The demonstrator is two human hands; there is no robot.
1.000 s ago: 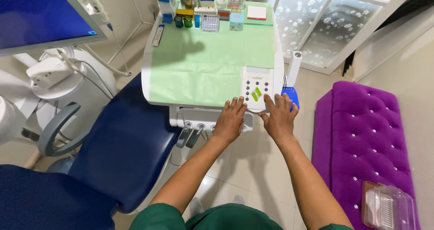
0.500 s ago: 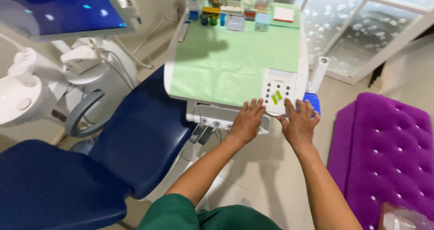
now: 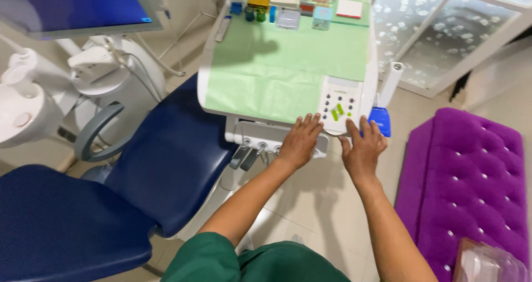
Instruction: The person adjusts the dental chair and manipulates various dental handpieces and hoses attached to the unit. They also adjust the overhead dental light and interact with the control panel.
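Hands first: we had both of ours at the near edge of the dental instrument tray [image 3: 221, 60]. Our left hand [image 3: 300, 141] lay flat with its fingers [image 3: 310, 124] spread and released on the rim, just left of the control panel [image 3: 339, 103]. Our right hand [image 3: 363, 149] was open too, grasping nothing, one finger reaching onto the panel's near right corner, beside a blue handle [image 3: 380, 120].

We judged the tray unit heavy and stiff, riding on an arm we could not see; the rim or the handle seemed the place to grip. The panel's buttons looked small and hard, wanting only a fingertip. The green paper sheet [image 3: 288, 65] was light and easily creased.

We counted one tray, one panel, one sheet, a cluster of small bottles and boxes [image 3: 293, 7] at the far edge, one blue dental chair [image 3: 127, 188] to the left, and one purple bench [image 3: 471, 188] to the right.
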